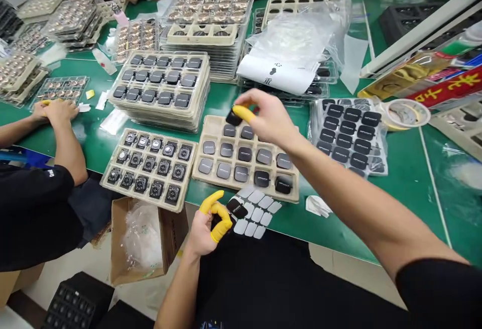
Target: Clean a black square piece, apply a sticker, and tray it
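Note:
My right hand (267, 118), a yellow cot on its finger, pinches a black smartwatch body (233, 117) over the upper left of a beige tray (211, 124). Square black watch bodies (245, 154) lie face up in that tray's compartments, with light lettering on them. Lower down, near the table's front edge, my left hand (211, 226) has its yellow-cotted fingers curled round something dark, mostly hidden. Beside those fingertips is a black square sticker (237, 209), over a sheet of pale square stickers (256, 214).
Left of the tray lies another tray of watch bodies showing their backs (149, 163). Behind stand a tray stack (161, 113) and a plastic bag (293, 35). Rightward are black sticker sheets (348, 135) and a tape roll (404, 114). A co-worker's hands (56, 113) rest at left.

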Action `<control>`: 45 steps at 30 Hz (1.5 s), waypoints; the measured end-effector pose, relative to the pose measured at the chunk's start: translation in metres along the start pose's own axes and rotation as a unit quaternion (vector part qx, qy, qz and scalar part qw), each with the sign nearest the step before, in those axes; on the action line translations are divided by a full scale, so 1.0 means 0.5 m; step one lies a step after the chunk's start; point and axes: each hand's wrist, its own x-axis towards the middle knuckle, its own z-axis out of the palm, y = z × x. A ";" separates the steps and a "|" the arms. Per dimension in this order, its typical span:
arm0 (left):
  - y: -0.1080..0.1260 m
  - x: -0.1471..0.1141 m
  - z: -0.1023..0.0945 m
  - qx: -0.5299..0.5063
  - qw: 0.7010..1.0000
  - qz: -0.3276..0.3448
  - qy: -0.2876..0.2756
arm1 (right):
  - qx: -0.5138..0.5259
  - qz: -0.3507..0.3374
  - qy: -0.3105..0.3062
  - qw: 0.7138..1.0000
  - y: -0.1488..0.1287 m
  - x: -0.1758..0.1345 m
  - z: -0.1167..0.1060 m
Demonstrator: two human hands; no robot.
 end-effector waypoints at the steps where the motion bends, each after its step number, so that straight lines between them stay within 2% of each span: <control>1: 0.005 -0.017 -0.009 0.008 1.000 -0.006 0.017 | -0.035 -0.003 -0.020 0.999 0.014 0.050 0.021; 3: 0.012 -0.055 -0.030 0.020 0.998 -0.023 0.050 | -0.097 0.010 -0.081 0.992 0.042 0.117 0.061; 5: 0.013 -0.095 -0.053 0.018 0.996 -0.031 0.085 | -0.129 0.020 -0.124 0.984 0.064 0.139 0.102; 8: 0.005 -0.138 -0.084 0.010 0.993 -0.025 0.118 | -0.169 0.021 -0.163 0.972 0.083 0.115 0.159; 12: 0.008 -0.149 -0.113 0.020 0.992 -0.013 0.125 | -0.228 -0.009 -0.173 0.958 0.087 0.066 0.201; 15: 0.036 -0.134 -0.130 0.056 0.989 -0.027 0.132 | -0.265 -0.027 -0.159 0.951 0.090 0.028 0.178; 19: 0.087 -0.102 -0.152 0.132 0.978 -0.075 0.142 | -0.309 -0.039 -0.176 0.934 0.106 -0.061 0.082; 22: 0.117 -0.063 -0.170 0.144 0.981 -0.084 0.098 | -0.352 -0.038 -0.204 0.913 0.104 -0.147 0.016; 24: 0.129 -0.029 -0.178 0.153 0.983 -0.084 0.055 | -0.377 -0.036 -0.222 0.899 0.093 -0.191 -0.003; 26: 0.136 0.003 -0.180 0.182 0.980 -0.076 0.015 | -0.395 -0.035 -0.240 0.886 0.083 -0.214 -0.003; 28: 0.141 0.029 -0.177 0.220 0.974 -0.057 -0.021 | -0.407 -0.031 -0.256 0.876 0.078 -0.214 0.004; 32: 0.159 0.065 -0.166 0.253 0.964 -0.017 -0.078 | -0.412 -0.032 -0.284 0.865 0.080 -0.176 0.007; 36: 0.214 0.108 -0.178 0.302 0.947 0.007 -0.114 | -0.410 -0.044 -0.304 0.859 0.080 -0.156 -0.011; 38: 0.259 0.140 -0.203 0.333 0.935 0.014 -0.119 | -0.408 -0.043 -0.307 0.858 0.081 -0.164 -0.024; 40: 0.315 0.188 -0.245 0.349 0.932 0.011 -0.099 | -0.407 -0.040 -0.308 0.859 0.087 -0.176 -0.037; 43: 0.411 0.308 -0.342 0.375 0.925 0.008 -0.057 | -0.405 -0.043 -0.312 0.858 0.100 -0.190 -0.048; 45: 0.470 0.409 -0.422 0.425 0.903 0.021 -0.058 | -0.407 -0.053 -0.317 0.855 0.106 -0.194 -0.045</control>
